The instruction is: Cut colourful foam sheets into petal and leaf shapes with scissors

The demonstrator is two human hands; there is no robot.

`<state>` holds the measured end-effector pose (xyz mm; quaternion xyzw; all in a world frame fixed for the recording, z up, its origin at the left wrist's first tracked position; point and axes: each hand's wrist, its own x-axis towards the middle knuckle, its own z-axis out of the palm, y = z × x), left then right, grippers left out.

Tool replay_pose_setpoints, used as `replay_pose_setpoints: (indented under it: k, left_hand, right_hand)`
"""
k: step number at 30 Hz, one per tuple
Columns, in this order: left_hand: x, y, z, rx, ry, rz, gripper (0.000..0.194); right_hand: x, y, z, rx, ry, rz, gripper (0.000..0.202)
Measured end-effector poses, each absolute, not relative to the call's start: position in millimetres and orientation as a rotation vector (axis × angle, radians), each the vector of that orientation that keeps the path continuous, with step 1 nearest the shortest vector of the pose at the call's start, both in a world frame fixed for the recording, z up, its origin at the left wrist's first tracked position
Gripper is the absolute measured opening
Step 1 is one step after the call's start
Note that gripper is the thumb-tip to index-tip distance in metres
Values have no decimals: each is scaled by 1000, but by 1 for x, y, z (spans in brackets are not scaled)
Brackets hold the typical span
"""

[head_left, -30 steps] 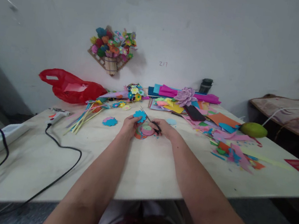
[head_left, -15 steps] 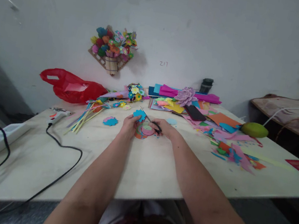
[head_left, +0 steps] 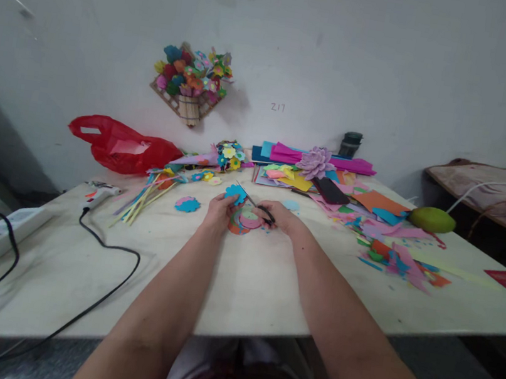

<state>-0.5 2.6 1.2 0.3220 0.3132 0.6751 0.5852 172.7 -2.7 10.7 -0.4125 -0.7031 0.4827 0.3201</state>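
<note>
Between the fingers of my left hand [head_left: 218,211] is a blue paper flower [head_left: 234,194] with a scalloped edge. My right hand [head_left: 281,218] grips a pair of scissors [head_left: 266,212] by the dark handles, and the blades point up and left, close to the flower's right edge. On the table below and between my hands lie round paper pieces [head_left: 248,218] in pink, green and orange, partly covered by the hands. Small blue snippets are scattered beside them. Left of my left hand rests a small stack of blue and pink scalloped flowers [head_left: 187,204].
A glue gun [head_left: 102,195] with a black cord lies at left by a power strip [head_left: 3,234]. Behind are a red plastic bag [head_left: 121,147], paper strips [head_left: 147,199] and paper flowers [head_left: 229,154]. To the right are a phone [head_left: 331,192], paper scraps [head_left: 399,262] and a green fruit [head_left: 432,219].
Almost nothing differs. Both hands stay in place with the blue flower and the scissors; the view has shifted very slightly.
</note>
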Motion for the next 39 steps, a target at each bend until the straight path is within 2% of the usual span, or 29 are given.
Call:
replay_pose_setpoints:
  k: [19, 25, 39]
  left_hand:
    - [-2, 5, -1, 724, 714, 1584, 17]
    - [-1, 3, 3, 675, 734, 1602, 16]
    - [0, 2, 1, 762, 700, 1581, 15]
  right_hand:
    - [173, -6, 14, -1123, -1823, 1354, 19]
    - [177, -5, 12, -1049, -1891, 1336, 27]
    - [178, -1, 7, -998, -1889, 1271, 31]
